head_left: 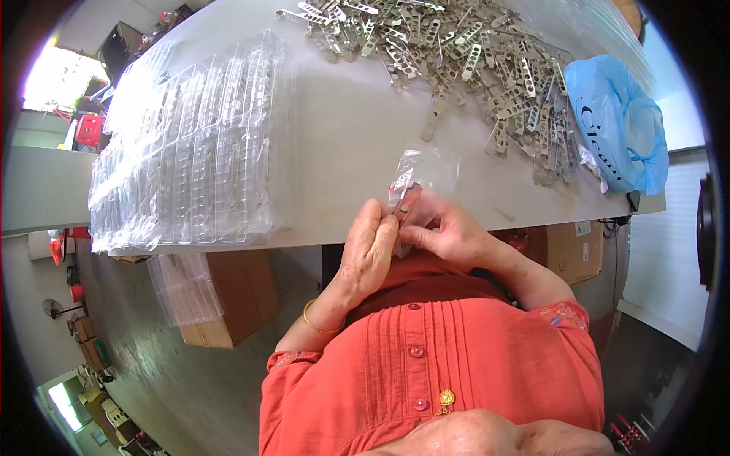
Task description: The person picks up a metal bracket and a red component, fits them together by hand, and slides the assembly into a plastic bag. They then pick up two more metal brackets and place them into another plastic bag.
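Note:
At the table's front edge, my left hand [368, 247] and my right hand [449, 234] meet with fingers closed. A small clear plastic bag [433, 169] sticks up beyond the fingertips, crinkled and shiny. A narrow metal strip [404, 208] with a hole shows between the hands, overlapping the bag in this view. My left thumb and fingers pinch its lower end. The right fingers are curled at the bag's near side, and their tips are partly hidden. Farther back lies a big loose heap of perforated metal strips [471, 61], with one strip [434, 114] jutting toward me.
Stacked clear plastic trays [194, 152] cover the table's left side. On the right sits a blue plastic bag [620, 125] with printed letters, beside the heap. Cardboard boxes [239, 296] stand under the table. Clear plastic sheeting [601, 34] lies at the back right.

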Available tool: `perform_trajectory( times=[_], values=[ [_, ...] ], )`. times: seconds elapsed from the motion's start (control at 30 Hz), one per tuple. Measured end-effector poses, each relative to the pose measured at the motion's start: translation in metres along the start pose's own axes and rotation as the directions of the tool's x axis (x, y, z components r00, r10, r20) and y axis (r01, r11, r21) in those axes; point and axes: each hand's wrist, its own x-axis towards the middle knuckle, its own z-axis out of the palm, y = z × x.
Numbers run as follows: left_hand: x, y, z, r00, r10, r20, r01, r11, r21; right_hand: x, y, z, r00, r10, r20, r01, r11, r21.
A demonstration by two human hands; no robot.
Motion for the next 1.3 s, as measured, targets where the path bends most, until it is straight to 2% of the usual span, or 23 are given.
perform_trajectory(
  times=[0.07,0.1,0.17,0.2,0.27,0.33,0.4,0.47,0.53,0.57,0.67,0.73,0.8,0.87,0.93,1.0,1.07,1.13,1.17,1.23,1.3],
  values=[
    [0.001,-0.004,-0.004,0.999,0.043,0.032,-0.048,0.981,0.19,-0.001,0.001,-0.001,0.999,0.033,-0.01,-0.032,0.999,0.01],
    [0.001,0.001,-0.002,0.998,0.041,0.04,-0.048,0.981,0.188,-0.001,0.0,0.002,0.999,0.047,-0.009,-0.047,0.997,0.057],
    [0.0,0.014,0.003,0.993,-0.096,0.075,0.095,0.995,0.014,-0.001,-0.001,0.007,0.998,0.064,-0.019,-0.062,0.993,0.103],
    [0.001,0.014,0.006,0.992,-0.096,0.083,0.095,0.995,0.013,0.001,0.0,0.011,1.0,0.01,-0.028,-0.006,0.989,0.146],
    [0.001,0.014,0.011,0.998,0.053,0.02,-0.054,0.998,0.045,0.002,0.004,0.013,0.998,-0.043,-0.04,0.05,0.98,0.19],
    [0.0,0.017,0.013,0.999,0.034,0.015,-0.034,0.999,0.021,0.003,0.007,0.011,0.997,-0.07,0.037,0.066,0.991,0.118],
    [0.0,0.014,0.014,1.0,0.016,0.015,-0.016,1.0,-0.005,0.001,0.006,0.009,0.999,-0.032,0.037,0.029,0.994,0.101],
    [-0.001,0.005,0.008,0.997,0.066,0.033,-0.068,0.994,0.084,-0.001,0.002,0.007,0.999,0.003,0.04,-0.006,0.997,0.082],
    [-0.001,0.005,0.005,0.997,0.075,0.02,-0.077,0.988,0.135,-0.004,-0.007,0.006,1.0,-0.013,0.003,0.014,0.998,-0.064],
    [-0.001,0.006,0.004,0.996,0.085,0.008,-0.085,0.979,0.186,-0.003,-0.006,0.005,1.0,-0.014,0.004,0.014,0.998,-0.065],
    [0.0,0.006,0.004,0.997,0.068,0.044,-0.075,0.981,0.179,-0.004,0.002,0.002,1.0,0.0,-0.001,0.0,1.0,0.004],
    [0.0,0.006,0.008,0.998,0.052,0.045,-0.058,0.988,0.143,-0.004,0.006,0.008,0.998,-0.052,-0.022,0.055,0.987,0.149],
    [0.0,0.01,0.012,0.999,0.037,0.038,-0.041,0.993,0.11,-0.001,0.005,0.01,0.995,-0.095,-0.01,0.096,0.986,0.139],
    [0.0,0.017,0.016,0.977,0.21,0.02,-0.211,0.969,0.125,0.0,0.008,0.008,0.99,-0.139,0.004,0.137,0.982,0.13],
    [0.001,0.014,0.016,0.981,0.189,0.037,-0.192,0.973,0.125,0.0,0.019,0.002,0.997,-0.029,0.07,0.033,0.998,-0.053],
    [0.001,0.008,0.015,0.984,0.168,0.055,-0.174,0.977,0.124,0.001,0.023,0.004,0.996,-0.066,0.052,0.065,0.998,0.013],
    [0.001,0.001,0.012,0.989,0.134,0.059,-0.144,0.97,0.198,0.001,0.019,0.005,0.994,-0.102,0.034,0.099,0.992,0.079],
    [0.0,0.006,0.009,0.992,0.112,0.05,-0.121,0.963,0.241,-0.004,0.002,0.002,0.996,-0.005,0.086,-0.003,0.995,0.096],
    [-0.001,0.007,0.008,0.995,0.09,0.039,-0.097,0.954,0.283,-0.005,-0.003,-0.001,0.996,-0.004,0.091,-0.004,0.995,0.097],
    [0.0,0.004,0.007,0.993,0.115,0.025,-0.118,0.95,0.288,-0.009,-0.007,-0.008,0.999,-0.042,-0.006,0.041,0.992,-0.116],
    [0.0,0.006,0.009,0.993,0.116,0.018,-0.117,0.968,0.222,-0.009,-0.006,-0.009,0.994,-0.072,-0.077,0.067,0.996,-0.06]
  ],
)
